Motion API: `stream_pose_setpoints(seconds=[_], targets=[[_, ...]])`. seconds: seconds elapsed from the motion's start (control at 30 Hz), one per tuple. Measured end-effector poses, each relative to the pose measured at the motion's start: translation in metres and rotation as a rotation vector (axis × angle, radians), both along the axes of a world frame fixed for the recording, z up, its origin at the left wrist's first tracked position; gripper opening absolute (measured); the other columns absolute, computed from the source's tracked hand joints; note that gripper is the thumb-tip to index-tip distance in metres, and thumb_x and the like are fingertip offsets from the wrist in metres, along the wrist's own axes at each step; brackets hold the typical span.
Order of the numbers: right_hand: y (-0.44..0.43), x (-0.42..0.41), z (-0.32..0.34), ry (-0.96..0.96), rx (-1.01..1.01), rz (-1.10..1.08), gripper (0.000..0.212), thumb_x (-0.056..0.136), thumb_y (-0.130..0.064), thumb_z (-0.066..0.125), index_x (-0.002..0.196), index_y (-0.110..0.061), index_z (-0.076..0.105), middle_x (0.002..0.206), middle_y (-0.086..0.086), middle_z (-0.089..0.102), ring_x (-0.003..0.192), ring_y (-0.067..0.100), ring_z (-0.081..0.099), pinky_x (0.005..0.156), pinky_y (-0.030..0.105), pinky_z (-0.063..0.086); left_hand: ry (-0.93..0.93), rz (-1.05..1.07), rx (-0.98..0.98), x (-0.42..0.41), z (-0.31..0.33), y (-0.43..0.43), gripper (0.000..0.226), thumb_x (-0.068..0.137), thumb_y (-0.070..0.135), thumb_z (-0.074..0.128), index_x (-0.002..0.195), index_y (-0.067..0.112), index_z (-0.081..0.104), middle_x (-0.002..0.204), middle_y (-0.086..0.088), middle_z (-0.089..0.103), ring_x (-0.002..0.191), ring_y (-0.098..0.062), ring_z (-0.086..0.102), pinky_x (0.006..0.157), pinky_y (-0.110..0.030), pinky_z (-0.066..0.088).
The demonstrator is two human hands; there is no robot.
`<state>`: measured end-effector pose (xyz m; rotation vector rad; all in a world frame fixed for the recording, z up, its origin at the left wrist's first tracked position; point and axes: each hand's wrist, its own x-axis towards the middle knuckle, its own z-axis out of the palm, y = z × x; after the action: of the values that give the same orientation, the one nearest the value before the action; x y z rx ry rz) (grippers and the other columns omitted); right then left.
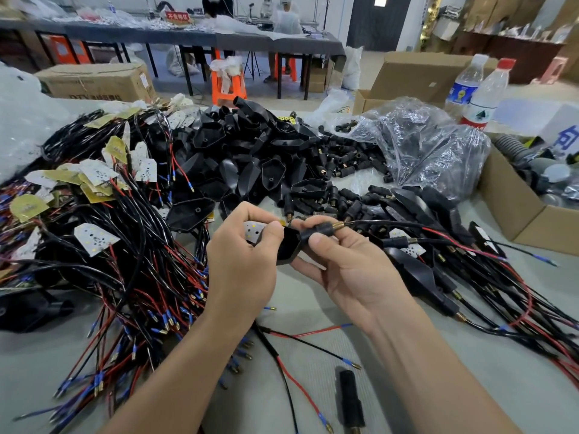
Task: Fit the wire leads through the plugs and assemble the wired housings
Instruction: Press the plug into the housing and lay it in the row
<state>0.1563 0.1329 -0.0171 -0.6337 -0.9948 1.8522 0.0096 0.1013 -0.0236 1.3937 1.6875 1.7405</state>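
Note:
My left hand grips a black housing with a white LED board at its open side. My right hand pinches the black plug fitted into the housing's neck. From the plug's brass spring end a black lead runs off to the right and splits into red and black wires. Both hands meet above the middle of the table.
A heap of wired LED boards fills the left. Empty black housings and loose plugs lie behind. Finished assemblies fan out to the right. A single plug and a loose lead lie near the front. Cardboard box and bottles stand right.

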Motion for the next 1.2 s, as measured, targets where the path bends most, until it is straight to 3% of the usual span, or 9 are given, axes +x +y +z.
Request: stream_pose_setpoints(seconds=[0.13,0.27,0.5,0.67,0.8,0.93,1.03,1.1,1.2], targets=[[-0.001,0.0,0.002,-0.041,0.045,-0.012,0.019,0.081,-0.006,0.07,0.092,-0.02,0.078,0.101,0.005,0.077,0.098,0.017,0.072,0.09,0.036,0.06,-0.021,-0.007,-0.022,0.001,0.0,0.001,0.015,0.09,0.021,0.067,0.078,0.029,0.061,0.069,0.007,0.064,0.054,-0.001,0.052,0.051,-0.021,0.044],[0.005,0.011,0.005,-0.159,0.073,-0.057,0.019,0.078,-0.005,0.074,0.09,-0.019,0.08,0.079,0.0,0.072,0.075,0.011,0.063,0.067,0.021,0.055,0.04,-0.016,-0.082,0.002,0.003,0.002,0.013,0.091,0.029,0.067,0.08,0.031,0.062,0.068,0.011,0.064,0.056,-0.003,0.054,0.05,-0.016,0.04],[0.012,0.015,0.002,-0.13,0.03,-0.249,0.029,0.086,0.02,0.056,0.091,-0.005,0.07,0.083,0.014,0.067,0.061,0.017,0.058,0.06,0.023,0.052,0.226,0.181,-0.074,-0.005,0.007,-0.004,0.007,0.082,0.041,0.081,0.082,0.045,0.075,0.082,0.023,0.059,0.089,0.002,0.057,0.079,0.001,0.032],[0.009,0.01,0.0,-0.204,0.104,-0.271,0.033,0.086,0.02,0.057,0.089,-0.009,0.072,0.085,0.017,0.066,0.062,0.018,0.056,0.063,0.025,0.051,-0.106,0.057,-0.119,-0.009,0.01,0.003,0.013,0.079,0.035,0.082,0.07,0.044,0.078,0.068,0.007,0.073,0.067,-0.012,0.067,0.07,-0.03,0.055],[0.007,0.007,0.001,-0.296,0.243,-0.355,0.038,0.084,0.018,0.061,0.084,-0.017,0.076,0.083,0.014,0.069,0.062,0.016,0.056,0.063,0.023,0.051,-0.297,0.031,-0.149,-0.008,0.014,0.005,0.018,0.079,0.021,0.085,0.069,0.035,0.081,0.068,0.01,0.075,0.067,0.0,0.068,0.074,-0.027,0.052],[0.006,0.008,0.004,-0.307,0.25,-0.393,0.039,0.084,0.018,0.061,0.082,-0.018,0.076,0.079,0.012,0.069,0.061,0.016,0.056,0.06,0.021,0.05,-0.386,-0.001,-0.216,-0.009,0.013,0.005,0.012,0.081,0.02,0.085,0.072,0.027,0.081,0.05,0.016,0.061,0.047,0.002,0.054,0.064,-0.028,0.046],[0.006,0.011,0.005,-0.211,0.158,-0.324,0.036,0.085,0.018,0.06,0.083,-0.014,0.075,0.083,0.014,0.068,0.061,0.017,0.057,0.061,0.024,0.05,-0.265,0.037,-0.217,-0.008,0.007,0.004,0.014,0.076,0.024,0.087,0.08,0.036,0.082,0.07,0.012,0.072,0.064,-0.005,0.061,0.075,-0.038,0.058],[0.006,0.011,0.006,-0.112,0.062,-0.288,0.029,0.088,0.016,0.057,0.087,-0.008,0.072,0.08,0.012,0.067,0.06,0.016,0.057,0.059,0.023,0.05,-0.142,0.091,-0.181,-0.011,0.005,0.005,0.03,0.074,0.026,0.088,0.096,0.044,0.078,0.088,0.015,0.07,0.073,-0.003,0.06,0.074,-0.026,0.055],[0.009,0.011,0.006,0.033,-0.07,-0.274,0.026,0.09,0.013,0.055,0.088,-0.007,0.071,0.081,0.009,0.07,0.059,0.013,0.059,0.057,0.02,0.052,-0.311,-0.137,-0.297,-0.011,0.008,0.008,0.012,0.092,0.029,0.076,0.104,0.031,0.077,0.098,0.01,0.078,0.079,-0.004,0.073,0.065,-0.018,0.057]])
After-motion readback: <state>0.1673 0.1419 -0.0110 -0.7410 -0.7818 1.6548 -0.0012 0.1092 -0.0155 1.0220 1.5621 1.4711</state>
